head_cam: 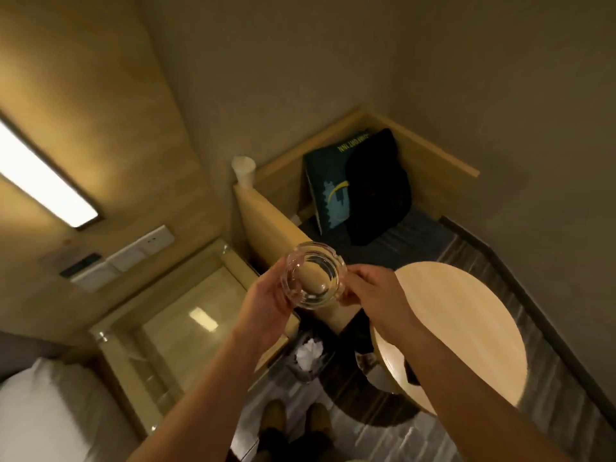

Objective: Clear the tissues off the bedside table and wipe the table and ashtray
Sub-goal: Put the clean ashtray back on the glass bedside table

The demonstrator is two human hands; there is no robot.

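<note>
Two hands raised, glass ashtray (313, 280) held in mid-air between them.
Left hand (266, 301) fingers clamped on its left rim, right hand (373, 295) fingers pinching right rim; round desk (466, 328) bare, lower right; tissues (310, 353) in bin (308, 373) below.

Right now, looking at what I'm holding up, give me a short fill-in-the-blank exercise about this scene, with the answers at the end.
1. Both hands, the left hand and the right hand, hold up a clear glass ____.
2. The crumpled white tissues lie inside the ____ on the floor.
3. The top of the wooden table has a ____ shape.
4. A white paper ____ stands on the wooden ledge.

Answers: ashtray; bin; round; cup
</note>
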